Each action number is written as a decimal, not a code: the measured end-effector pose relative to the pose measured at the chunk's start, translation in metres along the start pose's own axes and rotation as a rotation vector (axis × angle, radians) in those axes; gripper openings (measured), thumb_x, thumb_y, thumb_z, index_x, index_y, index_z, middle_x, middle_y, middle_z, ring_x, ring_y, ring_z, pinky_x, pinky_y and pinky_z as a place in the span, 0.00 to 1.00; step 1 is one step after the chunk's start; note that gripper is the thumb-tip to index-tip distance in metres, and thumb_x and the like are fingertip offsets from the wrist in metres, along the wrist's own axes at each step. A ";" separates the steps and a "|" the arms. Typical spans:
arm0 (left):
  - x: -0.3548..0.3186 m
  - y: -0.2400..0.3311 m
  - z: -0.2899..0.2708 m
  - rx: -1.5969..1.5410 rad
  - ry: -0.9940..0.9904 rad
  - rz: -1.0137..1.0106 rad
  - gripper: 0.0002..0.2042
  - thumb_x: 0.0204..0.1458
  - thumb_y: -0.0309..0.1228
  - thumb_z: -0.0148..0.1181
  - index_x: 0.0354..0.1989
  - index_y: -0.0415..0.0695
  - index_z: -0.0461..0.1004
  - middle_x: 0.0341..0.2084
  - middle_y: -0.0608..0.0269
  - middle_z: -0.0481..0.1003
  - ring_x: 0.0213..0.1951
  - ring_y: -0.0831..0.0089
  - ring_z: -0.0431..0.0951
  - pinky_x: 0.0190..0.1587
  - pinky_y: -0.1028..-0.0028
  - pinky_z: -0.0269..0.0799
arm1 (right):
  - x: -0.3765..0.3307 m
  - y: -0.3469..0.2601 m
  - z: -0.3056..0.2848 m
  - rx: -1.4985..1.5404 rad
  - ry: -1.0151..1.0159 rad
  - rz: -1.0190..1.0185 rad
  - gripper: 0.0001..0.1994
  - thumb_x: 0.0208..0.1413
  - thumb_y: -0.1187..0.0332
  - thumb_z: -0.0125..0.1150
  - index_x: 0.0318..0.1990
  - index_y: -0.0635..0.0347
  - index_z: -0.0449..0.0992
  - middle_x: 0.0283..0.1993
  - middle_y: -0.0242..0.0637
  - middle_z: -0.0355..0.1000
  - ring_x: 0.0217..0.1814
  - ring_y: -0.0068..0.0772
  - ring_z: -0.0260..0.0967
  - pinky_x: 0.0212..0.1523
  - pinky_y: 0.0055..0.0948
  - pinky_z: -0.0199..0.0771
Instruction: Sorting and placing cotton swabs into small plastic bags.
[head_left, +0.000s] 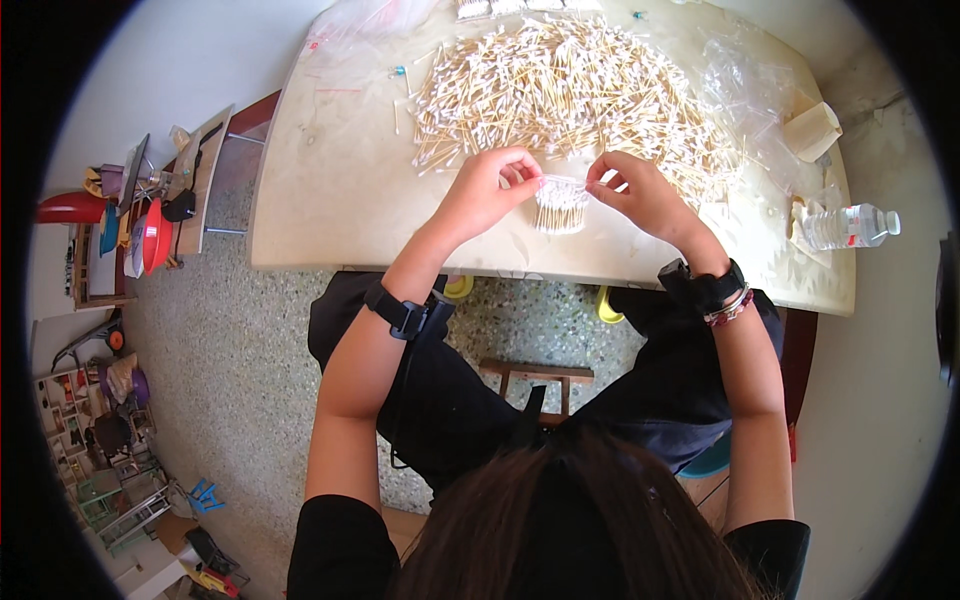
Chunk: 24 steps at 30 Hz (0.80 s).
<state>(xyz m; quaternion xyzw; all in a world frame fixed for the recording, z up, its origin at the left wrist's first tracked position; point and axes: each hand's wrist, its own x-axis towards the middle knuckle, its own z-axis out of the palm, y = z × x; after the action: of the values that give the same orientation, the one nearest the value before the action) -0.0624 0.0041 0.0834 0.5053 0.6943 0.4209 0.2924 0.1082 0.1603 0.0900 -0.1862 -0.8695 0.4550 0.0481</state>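
A small pack of cotton swabs [560,214] stands near the table's front edge, white tips along its top. It looks to be in a thin clear bag, whose top edge runs as a pale line between my hands. My left hand [492,190] pinches the left end of that edge between thumb and fingers. At the right end, my right hand [643,197] pinches it the same way. Just beyond both hands lies a big loose pile of cotton swabs [560,90] with wooden sticks and white tips.
Packed bundles of swabs [525,7] lie at the table's far edge. Clear plastic bags [745,85] are heaped at the right, near a plastic bottle [845,227] on its side and a beige paper piece [812,131]. More clear film [370,25] lies at the far left.
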 end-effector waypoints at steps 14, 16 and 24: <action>0.003 -0.007 0.008 -0.008 0.057 0.023 0.06 0.47 0.31 0.61 0.30 0.44 0.74 0.26 0.71 0.75 0.32 0.81 0.72 0.36 0.77 0.62 | 0.000 -0.004 -0.002 -0.048 0.047 -0.059 0.07 0.52 0.69 0.56 0.35 0.63 0.71 0.33 0.42 0.73 0.33 0.36 0.71 0.36 0.31 0.70; 0.003 -0.005 0.008 -0.010 0.051 0.034 0.06 0.47 0.32 0.62 0.30 0.44 0.74 0.26 0.71 0.75 0.32 0.80 0.72 0.37 0.76 0.62 | 0.000 -0.004 -0.002 -0.047 0.047 -0.055 0.07 0.52 0.68 0.56 0.35 0.63 0.71 0.33 0.42 0.73 0.33 0.36 0.71 0.36 0.31 0.71; 0.006 -0.012 0.011 -0.035 0.065 0.032 0.06 0.47 0.32 0.62 0.30 0.44 0.74 0.28 0.71 0.75 0.34 0.80 0.71 0.40 0.75 0.60 | 0.000 -0.005 0.000 -0.001 0.059 -0.006 0.08 0.53 0.67 0.57 0.35 0.63 0.72 0.33 0.41 0.73 0.34 0.34 0.71 0.36 0.31 0.71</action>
<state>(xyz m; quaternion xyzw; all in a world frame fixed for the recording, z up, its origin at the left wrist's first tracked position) -0.0607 0.0114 0.0681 0.4974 0.6878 0.4535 0.2718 0.1068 0.1573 0.0944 -0.1967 -0.8686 0.4486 0.0748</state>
